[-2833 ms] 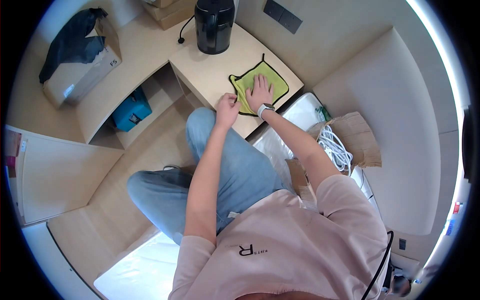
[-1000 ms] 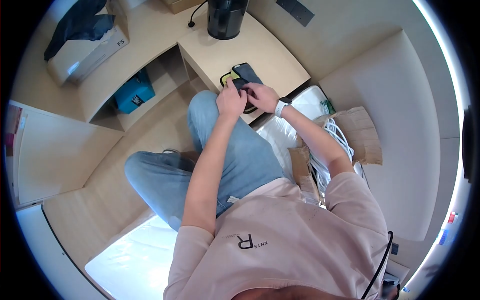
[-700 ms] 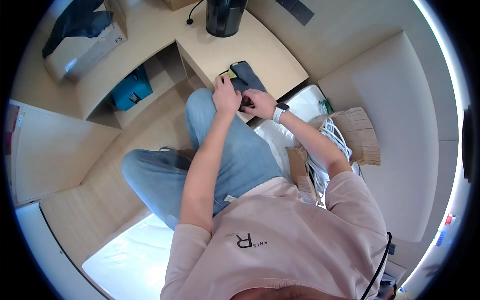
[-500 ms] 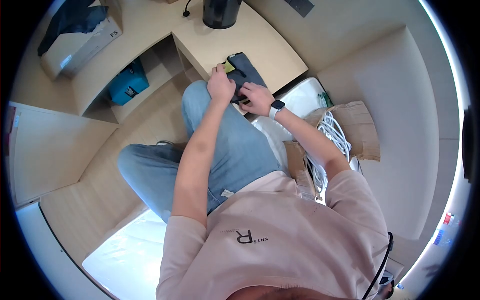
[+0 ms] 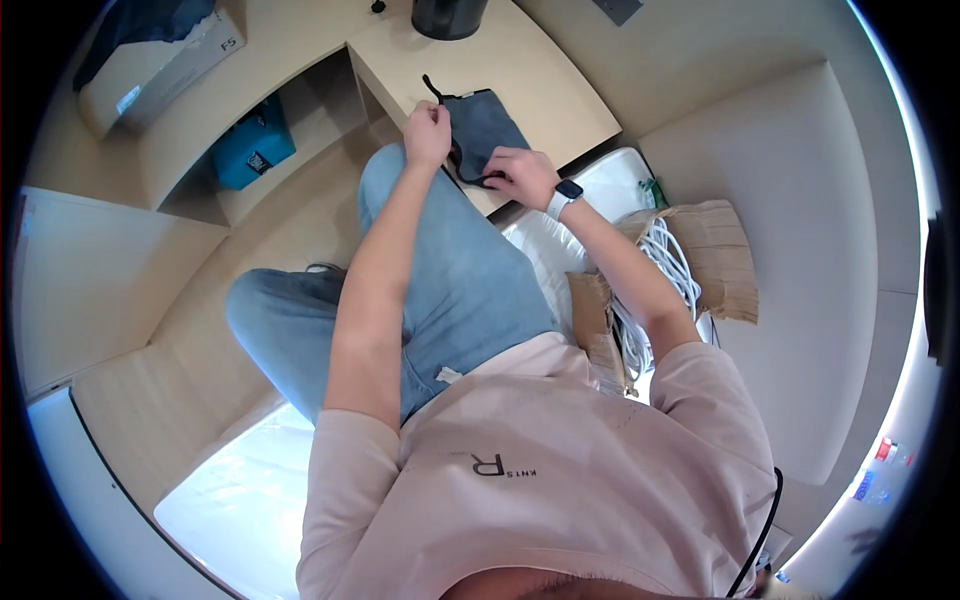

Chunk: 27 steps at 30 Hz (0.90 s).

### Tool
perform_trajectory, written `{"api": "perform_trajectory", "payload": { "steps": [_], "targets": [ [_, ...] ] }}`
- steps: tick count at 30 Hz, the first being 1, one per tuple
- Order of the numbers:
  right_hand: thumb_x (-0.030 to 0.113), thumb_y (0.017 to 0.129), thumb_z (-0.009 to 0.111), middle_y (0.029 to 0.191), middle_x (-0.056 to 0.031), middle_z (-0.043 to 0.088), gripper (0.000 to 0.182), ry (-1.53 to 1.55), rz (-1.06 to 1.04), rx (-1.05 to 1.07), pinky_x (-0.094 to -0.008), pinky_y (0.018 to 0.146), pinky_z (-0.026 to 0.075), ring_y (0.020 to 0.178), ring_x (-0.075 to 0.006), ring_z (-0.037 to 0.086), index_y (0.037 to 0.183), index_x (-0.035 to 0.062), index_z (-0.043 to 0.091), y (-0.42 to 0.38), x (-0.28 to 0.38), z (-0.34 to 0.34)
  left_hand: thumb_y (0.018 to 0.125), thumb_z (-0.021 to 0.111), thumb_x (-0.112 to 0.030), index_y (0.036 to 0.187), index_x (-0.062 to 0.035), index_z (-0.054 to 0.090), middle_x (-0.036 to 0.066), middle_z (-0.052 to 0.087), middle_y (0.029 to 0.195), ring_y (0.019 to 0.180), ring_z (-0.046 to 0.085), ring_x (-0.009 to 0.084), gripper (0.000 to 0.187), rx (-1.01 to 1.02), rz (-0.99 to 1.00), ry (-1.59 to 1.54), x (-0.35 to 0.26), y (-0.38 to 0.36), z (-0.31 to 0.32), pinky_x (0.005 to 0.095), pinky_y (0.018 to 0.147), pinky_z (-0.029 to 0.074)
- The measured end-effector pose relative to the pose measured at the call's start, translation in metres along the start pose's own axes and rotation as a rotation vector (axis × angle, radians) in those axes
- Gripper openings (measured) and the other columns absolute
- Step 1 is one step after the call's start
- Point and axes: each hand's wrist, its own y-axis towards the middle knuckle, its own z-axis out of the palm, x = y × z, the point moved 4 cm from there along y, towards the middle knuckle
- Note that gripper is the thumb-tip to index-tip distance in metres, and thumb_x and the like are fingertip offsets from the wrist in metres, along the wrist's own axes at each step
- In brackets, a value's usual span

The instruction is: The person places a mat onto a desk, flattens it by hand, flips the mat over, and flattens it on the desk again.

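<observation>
On the near edge of the desk (image 5: pixel 540 75) the folded grey cloth (image 5: pixel 487 128) lies with its long axis running near to far. My left hand (image 5: pixel 428 128) pinches its left edge; my right hand (image 5: pixel 520 177) pinches the near corner, and sits closer to me.

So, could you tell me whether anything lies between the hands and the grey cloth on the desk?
Nothing visible does. The left hand grips the near-left edge of the grey cloth, and the right hand pinches its near edge. The black appliance stands farther back on the desk.
</observation>
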Motion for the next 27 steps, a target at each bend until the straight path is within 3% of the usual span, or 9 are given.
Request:
{"api": "perform_trajectory", "payload": {
  "steps": [3, 8, 11, 13, 16, 19, 21, 24, 27],
  "targets": [
    [0.016, 0.087, 0.077, 0.095, -0.0046, 0.068, 0.009, -0.007, -0.034, -0.098, -0.0409, 0.075, 0.057, 0.089, -0.0283, 0.07, 0.093, 0.0091, 0.074, -0.005, 0.002, -0.014, 0.098, 0.065, -0.025, 0.1, 0.0024, 0.069, 0.022, 0.076, 0.092, 0.091, 0.075, 0.039, 0.027, -0.036, -0.061, -0.078, 0.002, 0.001, -0.002, 0.0465, 0.084, 0.058],
    [0.015, 0.084, 0.076, 0.095, -0.0049, 0.067, 0.01, -0.136, -0.121, -0.071, -0.0418, 0.076, 0.057, 0.09, -0.0275, 0.069, 0.092, 0.0089, 0.073, -0.015, 0.002, -0.013, 0.094, 0.071, -0.026, 0.106, 0.0019, 0.066, 0.02, 0.077, 0.09, 0.089, 0.077, 0.0331, 0.031, -0.059, -0.081, -0.018, 0.001, 0.001, 0.002, 0.0429, 0.082, 0.059],
    [0.016, 0.083, 0.076, 0.096, -0.0053, 0.066, 0.012, -0.155, -0.092, -0.046, -0.0426, 0.076, 0.057, 0.091, -0.0277, 0.069, 0.092, 0.0089, 0.072, -0.02, -0.003, 0.002, 0.09, 0.076, -0.028, 0.114, 0.0007, 0.062, 0.022, 0.077, 0.094, 0.093, 0.076, 0.0361, 0.04, -0.014, -0.146, -0.045, -0.001, 0.001, 0.004, 0.0441, 0.085, 0.059],
    [0.018, 0.083, 0.076, 0.096, -0.0054, 0.066, 0.014, -0.149, -0.071, -0.047, -0.0429, 0.075, 0.057, 0.091, -0.0278, 0.069, 0.092, 0.0089, 0.071, -0.02, -0.003, 0.008, 0.088, 0.078, -0.026, 0.119, -0.0007, 0.059, 0.023, 0.076, 0.096, 0.095, 0.075, 0.039, 0.044, -0.119, -0.032, 0.183, -0.005, 0.0, 0.001, 0.0466, 0.087, 0.059],
    [0.022, 0.085, 0.075, 0.095, -0.0068, 0.066, 0.015, -0.177, -0.013, -0.026, -0.0436, 0.076, 0.057, 0.092, -0.0292, 0.07, 0.093, 0.0089, 0.071, -0.018, 0.002, 0.007, 0.087, 0.078, -0.02, 0.117, -0.0009, 0.06, 0.024, 0.075, 0.097, 0.095, 0.074, 0.0418, 0.04, -0.112, -0.065, 0.119, 0.003, 0.004, 0.002, 0.05, 0.088, 0.058],
    [0.025, 0.089, 0.074, 0.098, -0.0077, 0.066, 0.019, -0.154, 0.049, 0.022, -0.0443, 0.078, 0.057, 0.095, -0.0306, 0.069, 0.097, 0.0089, 0.072, -0.017, 0.003, 0.001, 0.086, 0.078, -0.014, 0.118, -0.001, 0.061, 0.024, 0.074, 0.099, 0.097, 0.072, 0.0439, 0.038, -0.074, -0.027, 0.068, 0.003, 0.004, 0.001, 0.0527, 0.089, 0.057],
    [0.027, 0.09, 0.073, 0.107, -0.0107, 0.066, 0.027, -0.077, 0.15, -0.181, -0.0445, 0.084, 0.057, 0.099, -0.0326, 0.069, 0.109, 0.008, 0.071, -0.017, -0.009, -0.008, 0.086, 0.078, -0.012, 0.118, -0.0013, 0.061, 0.024, 0.073, 0.101, 0.1, 0.071, 0.0439, 0.038, -0.072, 0.015, 0.14, -0.006, -0.002, 0.0, 0.0526, 0.091, 0.055],
    [0.027, 0.09, 0.073, 0.118, -0.0142, 0.065, 0.038, -0.125, 0.298, -0.278, -0.0442, 0.092, 0.057, 0.104, -0.0337, 0.068, 0.122, 0.0065, 0.067, -0.02, -0.045, -0.002, 0.085, 0.078, -0.011, 0.12, -0.0015, 0.061, 0.022, 0.071, 0.109, 0.111, 0.065, 0.0425, 0.04, -0.061, 0.071, 0.258, -0.008, -0.005, 0.003, 0.0505, 0.098, 0.052],
    [0.026, 0.092, 0.072, 0.124, -0.0167, 0.064, 0.042, 0.023, 0.426, -0.194, -0.0443, 0.098, 0.056, 0.108, -0.0362, 0.068, 0.128, 0.0053, 0.064, -0.006, -0.073, 0.005, 0.085, 0.079, -0.01, 0.125, -0.0017, 0.06, 0.022, 0.069, 0.119, 0.118, 0.061, 0.0416, 0.045, -0.065, 0.124, 0.405, -0.019, -0.012, 0.002, 0.0501, 0.102, 0.051]
  ]
}}
